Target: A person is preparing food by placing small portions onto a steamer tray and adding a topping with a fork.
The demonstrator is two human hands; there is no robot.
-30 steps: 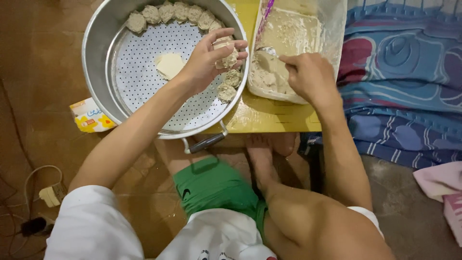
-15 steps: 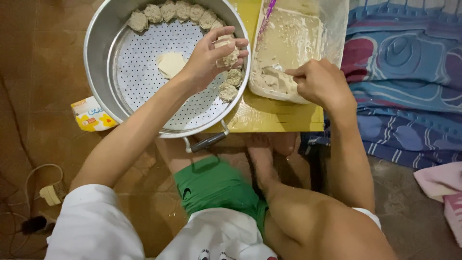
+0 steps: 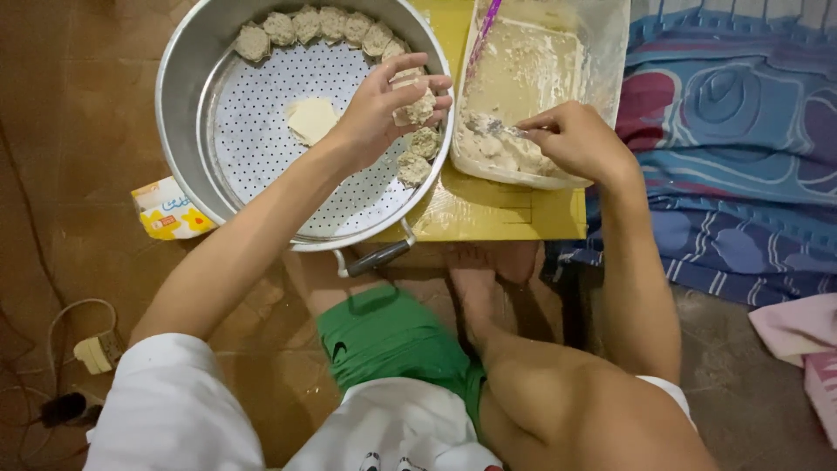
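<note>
My left hand (image 3: 384, 109) hovers over the right side of a big metal steamer pan (image 3: 187, 105) and holds a filled dumpling (image 3: 417, 106) in its fingers. Several finished dumplings (image 3: 318, 26) line the pan's far and right rim on the perforated tray, and a pale square of butter (image 3: 312, 118) lies mid-tray. My right hand (image 3: 575, 139) grips a metal spoon (image 3: 493, 128) and digs into pale filling inside a clear plastic container (image 3: 610, 52) on a yellow board (image 3: 488, 209).
A small yellow and white carton (image 3: 170, 209) lies on the brown floor left of the pan. A purple-handled utensil (image 3: 482, 35) leans in the container. Patterned blue bedding (image 3: 741, 148) lies to the right, a pink cloth (image 3: 798, 327) lower right, cables and plug (image 3: 87, 353) lower left.
My right hand has slid left and down inside the container with the spoon, scooping at the filling. My left hand stays over the pan with the dumpling.
</note>
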